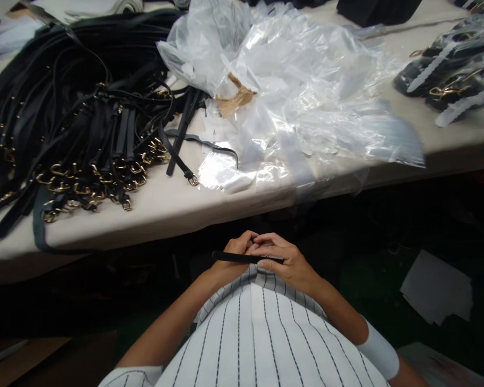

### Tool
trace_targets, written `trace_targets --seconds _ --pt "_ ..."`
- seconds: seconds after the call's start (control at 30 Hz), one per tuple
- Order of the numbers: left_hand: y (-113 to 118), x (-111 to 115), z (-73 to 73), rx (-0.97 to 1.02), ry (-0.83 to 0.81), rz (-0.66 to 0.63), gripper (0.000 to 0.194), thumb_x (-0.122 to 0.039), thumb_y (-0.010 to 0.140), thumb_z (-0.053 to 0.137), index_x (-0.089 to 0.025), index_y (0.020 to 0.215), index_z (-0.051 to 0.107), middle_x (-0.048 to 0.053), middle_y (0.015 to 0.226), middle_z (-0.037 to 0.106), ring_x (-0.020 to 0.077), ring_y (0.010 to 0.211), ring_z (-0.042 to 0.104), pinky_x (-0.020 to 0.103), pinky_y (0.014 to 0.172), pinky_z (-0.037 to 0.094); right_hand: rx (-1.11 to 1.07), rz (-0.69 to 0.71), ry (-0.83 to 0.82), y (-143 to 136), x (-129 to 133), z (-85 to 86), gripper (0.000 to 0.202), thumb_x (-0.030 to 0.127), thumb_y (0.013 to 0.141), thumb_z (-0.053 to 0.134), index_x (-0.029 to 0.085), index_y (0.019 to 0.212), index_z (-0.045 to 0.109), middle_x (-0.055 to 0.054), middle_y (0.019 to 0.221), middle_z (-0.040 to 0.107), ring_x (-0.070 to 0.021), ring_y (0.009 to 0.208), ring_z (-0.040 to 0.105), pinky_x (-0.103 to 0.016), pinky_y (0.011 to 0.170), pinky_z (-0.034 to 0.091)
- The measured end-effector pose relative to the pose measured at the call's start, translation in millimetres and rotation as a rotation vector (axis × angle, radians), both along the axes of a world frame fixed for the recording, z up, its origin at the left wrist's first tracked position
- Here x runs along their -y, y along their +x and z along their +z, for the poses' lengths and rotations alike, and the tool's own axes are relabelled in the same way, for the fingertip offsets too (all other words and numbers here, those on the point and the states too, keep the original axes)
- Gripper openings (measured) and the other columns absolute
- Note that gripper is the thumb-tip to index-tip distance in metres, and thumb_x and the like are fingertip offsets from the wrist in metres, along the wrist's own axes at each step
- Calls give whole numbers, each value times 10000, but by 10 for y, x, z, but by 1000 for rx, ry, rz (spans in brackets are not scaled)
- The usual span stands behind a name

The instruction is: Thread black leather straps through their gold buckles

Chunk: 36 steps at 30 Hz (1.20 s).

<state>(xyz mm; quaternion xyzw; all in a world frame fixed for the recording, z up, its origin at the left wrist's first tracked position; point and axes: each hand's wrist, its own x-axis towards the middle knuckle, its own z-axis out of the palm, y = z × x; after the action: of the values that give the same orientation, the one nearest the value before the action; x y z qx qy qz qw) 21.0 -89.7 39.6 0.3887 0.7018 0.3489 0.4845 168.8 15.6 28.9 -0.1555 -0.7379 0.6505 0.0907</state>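
Both hands are drawn in close to the body, below the near edge of the counter (177, 215), meeting over a thin black strap (242, 258) held level just above the striped shirt (262, 333). Left hand (236, 250): grip closed, fingers curled round the strap near its left part, a short free end poking out to the left. Right hand (288, 263): grip also closed, thumb and fingers pinching the right end; fingertips of both hands touch at mid-strap. Judgement: with so narrow a piece, a good hold keeps it flat between the pads rather than rolled, and the hands close together so it does not twist or sag; the free left end is the likeliest part to slip. Strap looks matte, smooth, stiff enough to stay straight unsupported; any hardware on it is hidden by the fingers. On the counter, far left: a large heap of black straps (64, 118), long, flat and tangled, with gold-coloured buckles (100, 185) clustered along its near side, small and shiny. Centre: a pile of clear plastic bags (298, 102), crumpled, glossy, overlapping, with a scrap of brown paper (236, 99) on it. Far right: bagged straps (452, 70), dark under film. Counter surface pale and dull. Below right, a pale sheet (435, 287) lies on the dark floor.
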Motion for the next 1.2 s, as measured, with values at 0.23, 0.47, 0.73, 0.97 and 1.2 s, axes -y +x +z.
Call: trace_targets --seconds 0.23,0.47,0.73,0.97,1.2 --pt "-6 45 -83 390 -20 117 333 -253 862 527 -196 1190 529 5 827 636 109 630 567 245 587 459 98 -170 -341 -36 -40 -185 278 343 806 705 245 1065 720 -57 1084 616 -188 899 637 -301 731 555" --pt "58 48 -78 -54 97 87 263 -303 748 725 -182 978 689 53 965 700 192 875 646 307 797 499 141 -373 -490 71 28 -320 275 420 779 721 187 921 692 -33 946 643 -167 848 607 -281 759 507" --pt "305 144 -138 -123 77 59 179 -363 757 718 -250 893 740 -2 862 725 167 767 650 262 668 465 166 -309 -454 189 74 -207 333 500 888 556 186 944 650 -47 901 676 -173 824 637 -292 752 504" --pt "304 277 -222 -74 154 38 256 -106 657 693 -216 888 687 3 876 689 171 819 648 259 716 498 208 -25 -266 175 105 -83 422 376 757 748 231 1147 679 -51 1100 700 -247 1029 629 -356 919 484" --pt "268 354 -207 -142 205 -23 192 -204 668 715 -292 839 726 -12 805 731 220 802 695 296 723 570 216 -138 -319 193 256 -107 367 508 756 696 190 926 764 -23 776 702 -199 743 625 -265 646 483"
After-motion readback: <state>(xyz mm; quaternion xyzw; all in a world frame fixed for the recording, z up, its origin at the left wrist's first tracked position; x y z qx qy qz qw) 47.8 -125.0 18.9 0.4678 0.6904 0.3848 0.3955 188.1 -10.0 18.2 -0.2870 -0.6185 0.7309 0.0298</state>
